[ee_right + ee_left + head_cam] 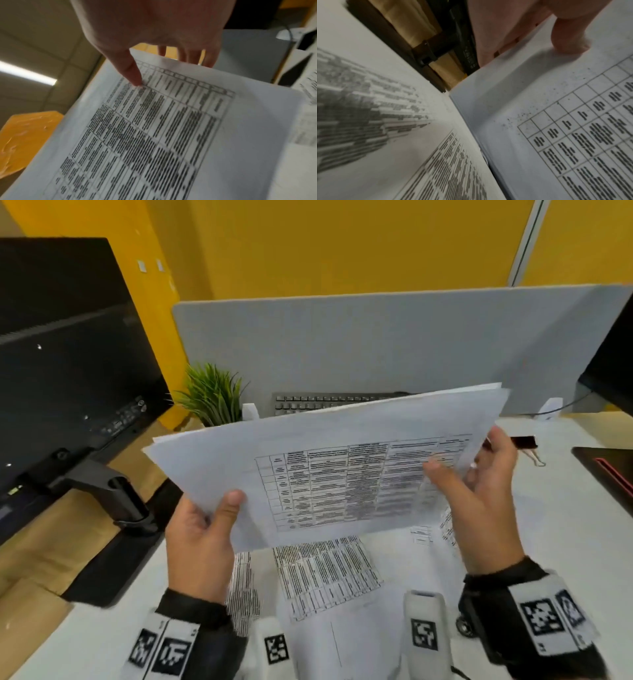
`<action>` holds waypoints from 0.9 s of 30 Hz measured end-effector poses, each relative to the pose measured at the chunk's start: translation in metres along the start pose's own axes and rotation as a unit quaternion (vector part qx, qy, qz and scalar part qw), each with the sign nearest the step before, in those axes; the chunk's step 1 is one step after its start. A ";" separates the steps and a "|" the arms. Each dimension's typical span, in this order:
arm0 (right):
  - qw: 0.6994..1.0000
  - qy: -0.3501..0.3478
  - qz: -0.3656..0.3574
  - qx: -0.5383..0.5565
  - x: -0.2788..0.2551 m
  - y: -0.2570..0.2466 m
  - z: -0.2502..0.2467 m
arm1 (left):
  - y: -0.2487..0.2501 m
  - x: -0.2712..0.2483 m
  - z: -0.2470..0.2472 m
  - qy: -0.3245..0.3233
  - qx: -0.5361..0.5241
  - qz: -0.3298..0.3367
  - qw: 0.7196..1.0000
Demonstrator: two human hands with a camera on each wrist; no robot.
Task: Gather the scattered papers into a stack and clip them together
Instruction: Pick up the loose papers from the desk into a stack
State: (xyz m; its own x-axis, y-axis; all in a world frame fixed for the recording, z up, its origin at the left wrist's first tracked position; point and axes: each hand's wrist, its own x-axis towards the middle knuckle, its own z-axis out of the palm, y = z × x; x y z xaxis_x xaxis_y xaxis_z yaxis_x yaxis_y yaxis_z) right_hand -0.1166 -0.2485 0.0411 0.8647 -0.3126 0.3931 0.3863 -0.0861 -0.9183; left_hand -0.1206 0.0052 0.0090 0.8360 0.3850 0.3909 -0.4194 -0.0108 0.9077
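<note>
A stack of white papers [329, 460] with a printed table on top is lifted above the desk, tilted toward me. My left hand [205, 525] grips its near left corner, thumb [570, 40] on the top sheet [547, 121]. My right hand [479, 484] holds the right edge, thumb [132, 73] on the printed table [154, 128] and fingers behind. More printed sheets [325, 573] lie flat on the white desk [555, 535] under the stack. A black binder clip [525, 444] lies on the desk just beyond my right hand.
A dark monitor [68, 364] on an arm stands at the left over a black mat [113, 563]. A keyboard [322, 404] and a small green plant [212, 395] sit by the grey divider [376, 344]. A dark object [606, 470] lies at the right edge.
</note>
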 end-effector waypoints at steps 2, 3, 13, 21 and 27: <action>0.999 -0.027 0.024 0.028 -0.003 0.006 -0.002 | -0.009 -0.003 0.001 -0.013 -0.013 -0.012 1.000; 0.999 -0.028 0.028 0.022 -0.005 0.009 -0.003 | -0.014 -0.005 0.000 -0.019 -0.021 -0.017 0.999; 0.997 -0.036 0.054 0.035 -0.014 0.008 0.003 | -0.014 -0.009 0.014 -0.016 0.010 -0.027 0.999; 0.989 -0.046 0.135 -0.040 -0.005 0.005 -0.005 | -0.032 -0.009 0.008 -0.021 0.046 -0.077 0.996; 0.852 -0.135 -0.244 -0.444 0.013 -0.057 0.012 | 0.015 0.004 0.020 -0.091 0.153 0.083 0.980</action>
State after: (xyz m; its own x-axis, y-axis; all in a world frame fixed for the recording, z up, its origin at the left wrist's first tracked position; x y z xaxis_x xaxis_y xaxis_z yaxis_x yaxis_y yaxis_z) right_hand -0.1240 -0.2365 0.0992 0.7587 0.1839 0.6250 0.4302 -0.8618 -0.2686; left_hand -0.1165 -0.0115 0.0275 0.8258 0.1841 0.5330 -0.4526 -0.3474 0.8212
